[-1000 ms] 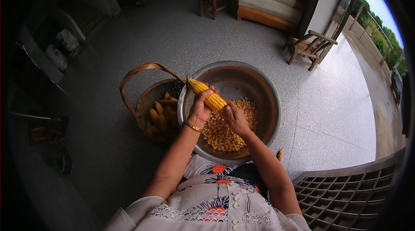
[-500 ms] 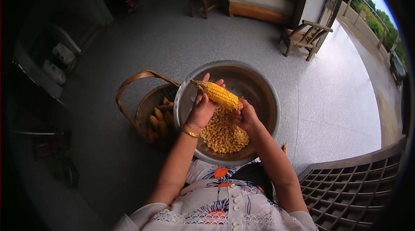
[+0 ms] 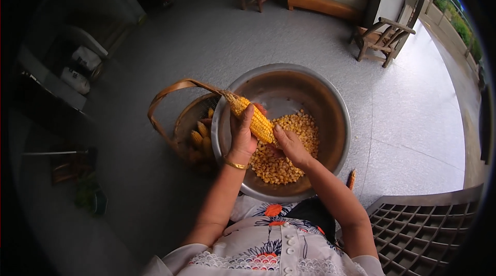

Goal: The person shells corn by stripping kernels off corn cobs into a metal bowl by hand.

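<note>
A yellow corn cob (image 3: pixel 250 116) is held at a slant above a wide metal basin (image 3: pixel 338 116), its dry tip pointing up and left. My left hand (image 3: pixel 243 134) wraps round the cob's middle, thumb on top. At the lower end, my right hand (image 3: pixel 290 147) presses its thumb against the kernels, with its other fingers partly hidden beneath. Loose corn kernels (image 3: pixel 279 170) lie heaped in the basin under both hands.
Left of the basin stands a wicker basket (image 3: pixel 178 116) with a tall handle, holding several corn cobs (image 3: pixel 202 139). A cob (image 3: pixel 352 179) lies on the floor at the right, near a slatted rack (image 3: pixel 423 219). A wooden chair (image 3: pixel 385 41) stands by the doorway.
The cob has tilted more steeply, its lower end coming toward me. My left hand has closed its thumb over it, and my right thumb has moved onto the kernels. The view has shifted slightly.
</note>
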{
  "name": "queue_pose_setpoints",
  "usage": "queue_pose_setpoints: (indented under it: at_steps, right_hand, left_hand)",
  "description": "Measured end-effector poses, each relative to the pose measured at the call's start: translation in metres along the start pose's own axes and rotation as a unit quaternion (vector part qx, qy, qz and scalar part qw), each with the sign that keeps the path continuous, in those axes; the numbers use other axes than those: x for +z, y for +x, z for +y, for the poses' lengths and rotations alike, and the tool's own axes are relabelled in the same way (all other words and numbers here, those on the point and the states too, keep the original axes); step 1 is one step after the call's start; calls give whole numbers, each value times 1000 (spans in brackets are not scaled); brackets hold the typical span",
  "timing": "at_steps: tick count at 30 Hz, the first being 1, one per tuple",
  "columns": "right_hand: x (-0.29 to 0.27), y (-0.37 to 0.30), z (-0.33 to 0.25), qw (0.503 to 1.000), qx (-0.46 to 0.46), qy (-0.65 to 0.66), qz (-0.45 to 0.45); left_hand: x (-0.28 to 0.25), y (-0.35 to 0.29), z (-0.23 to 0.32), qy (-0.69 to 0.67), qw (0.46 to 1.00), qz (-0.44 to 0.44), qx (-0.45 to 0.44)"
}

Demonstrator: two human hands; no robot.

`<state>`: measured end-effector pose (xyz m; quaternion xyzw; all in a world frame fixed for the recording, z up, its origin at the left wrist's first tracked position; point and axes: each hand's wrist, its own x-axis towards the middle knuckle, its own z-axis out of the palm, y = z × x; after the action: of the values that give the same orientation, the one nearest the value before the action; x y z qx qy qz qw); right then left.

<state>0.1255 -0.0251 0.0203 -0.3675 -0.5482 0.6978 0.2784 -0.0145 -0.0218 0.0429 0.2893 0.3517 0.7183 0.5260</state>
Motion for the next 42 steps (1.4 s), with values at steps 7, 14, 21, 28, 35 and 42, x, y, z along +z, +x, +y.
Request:
queue_pose_setpoints:
  at_steps: [7, 14, 21, 28, 35, 42]
  right_hand:
    - [9, 1, -4, 980, -76, -133, 127]
    - [7, 6, -2, 981, 7, -157, 115]
    - [6, 7, -12, 979, 125, 146, 64]
    - [5, 10, -6, 984, 126, 125, 8]
    - [3, 17, 3, 983, 141, 103, 52]
    - [4, 19, 5, 981, -17, -164, 98]
  left_hand:
    - [9, -4, 3, -58, 998, 18, 0]
    - [2, 3, 0, -78, 995, -28, -46]
    - [-5, 12, -6, -138, 987, -8, -80]
    - [-6, 19, -9, -132, 987, -6, -89]
    - [-3, 24, -14, -58, 992, 66, -93]
    - [3, 22, -19, -17, 990, 117, -73]
